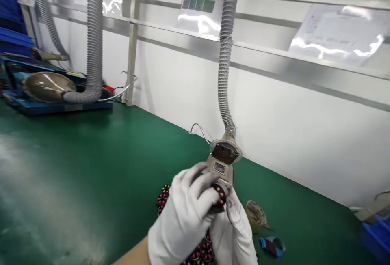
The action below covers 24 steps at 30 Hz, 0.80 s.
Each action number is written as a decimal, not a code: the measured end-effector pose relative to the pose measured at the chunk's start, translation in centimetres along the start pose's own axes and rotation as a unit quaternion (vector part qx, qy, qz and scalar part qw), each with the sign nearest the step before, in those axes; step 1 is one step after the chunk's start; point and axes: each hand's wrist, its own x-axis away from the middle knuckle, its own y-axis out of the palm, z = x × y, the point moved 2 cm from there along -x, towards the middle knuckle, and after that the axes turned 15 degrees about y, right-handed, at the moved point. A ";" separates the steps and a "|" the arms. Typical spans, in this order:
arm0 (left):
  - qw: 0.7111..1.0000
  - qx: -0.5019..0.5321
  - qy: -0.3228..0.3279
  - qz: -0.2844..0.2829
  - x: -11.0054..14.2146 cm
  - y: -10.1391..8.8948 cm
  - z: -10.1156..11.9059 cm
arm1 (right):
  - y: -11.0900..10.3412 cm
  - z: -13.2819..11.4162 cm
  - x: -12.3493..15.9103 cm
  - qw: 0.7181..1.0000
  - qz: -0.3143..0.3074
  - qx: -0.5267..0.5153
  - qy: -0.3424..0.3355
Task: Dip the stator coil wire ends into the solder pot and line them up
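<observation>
Both my hands wear white gloves and meet in front of a small grey metal box (218,169) with a square window in its top. Between them is a round black part (219,195) with a ring of copper-coloured dots. My left hand (190,206) is closed over it, fingers bent across its top. My right hand (236,228) closes around it from the right, its fingers partly hidden. Beneath and behind the hands lie several similar black parts (207,250) with pink dots, largely covered by the gloves.
A ribbed grey hose (225,66) ends in a hood (227,151) over the box. To the right stand a yellowish cup (255,216) with grey matter and a blue strap (278,245). Another hose (95,37) and blue-based equipment (70,108) occupy the far left of the green table (91,167).
</observation>
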 end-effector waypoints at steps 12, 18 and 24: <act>0.903 0.391 -0.178 -0.017 -0.8 2.8 -0.7 | -2.6 -3.2 0.9 0.985 0.105 0.115 -0.076; 0.914 0.396 -0.083 0.037 -1.4 1.6 -1.2 | -2.2 -4.4 1.3 0.990 -0.001 0.127 -0.065; 0.961 0.275 -0.002 0.041 -0.9 1.1 -0.3 | -2.1 -3.5 1.0 0.988 -0.006 0.083 -0.134</act>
